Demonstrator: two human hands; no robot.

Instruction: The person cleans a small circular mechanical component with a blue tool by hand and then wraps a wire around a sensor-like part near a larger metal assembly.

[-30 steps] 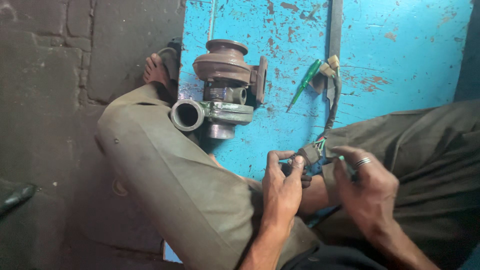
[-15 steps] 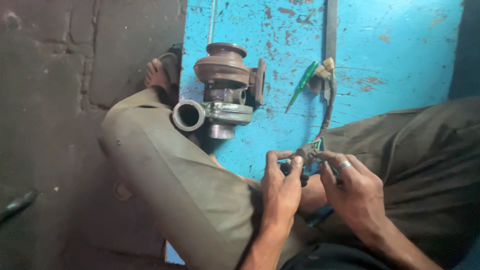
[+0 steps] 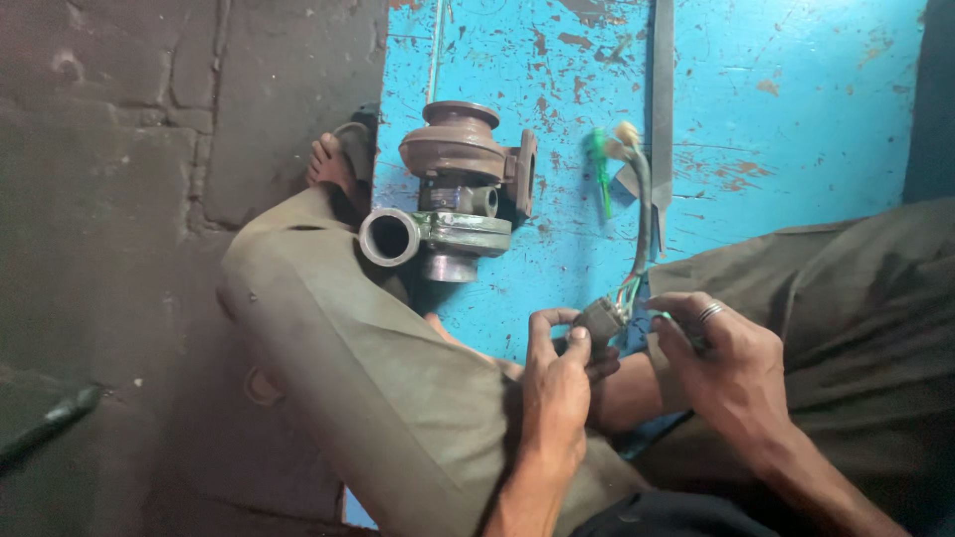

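The left hand (image 3: 555,383) pinches a small grey plug (image 3: 600,320) between thumb and fingers, steadying it over the lap; the right hand (image 3: 731,373) curls loosely just beside it, wires (image 3: 637,229) trailing away. Beyond the grip, a rusty turbocharger (image 3: 453,194) stands on the chipped blue board (image 3: 796,119), beside grey stone floor (image 3: 129,199)

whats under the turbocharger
The turbocharger stands on a worn blue painted board, with rusty bare patches showing around it. Its left side overlaps the person's trouser leg. What lies directly beneath its base is covered by the housing.
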